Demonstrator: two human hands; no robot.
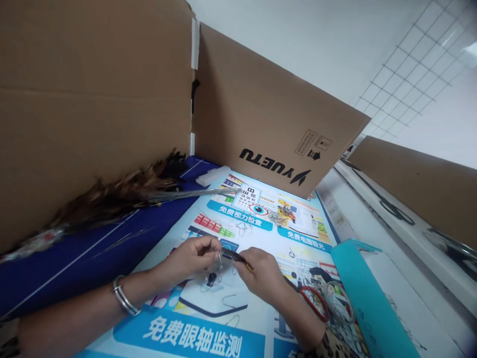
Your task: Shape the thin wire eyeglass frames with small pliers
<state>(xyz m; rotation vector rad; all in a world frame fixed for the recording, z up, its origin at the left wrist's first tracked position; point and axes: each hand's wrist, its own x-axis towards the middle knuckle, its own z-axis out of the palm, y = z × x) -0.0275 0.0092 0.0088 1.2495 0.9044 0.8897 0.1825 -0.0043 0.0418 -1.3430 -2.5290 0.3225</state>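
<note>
My left hand (197, 256), with a silver bracelet on its wrist, pinches a piece of thin bent wire (219, 271) above the printed poster. From the right, my right hand (263, 273) is wrapped round dark-jawed pliers (234, 255). The tips of the pliers meet the wire at my left fingertips. Loose bent wire pieces (234, 301) lie on the poster below my hands. Another small tangle of wire (278, 217) sits farther back.
Brown feathers (108, 201) and long thin wires (197, 193) lie on the blue cloth at left. Cardboard panels (261, 109) stand behind. Wire coils (339, 301), a red-handled tool (316, 302) and a teal box (372, 298) are at right.
</note>
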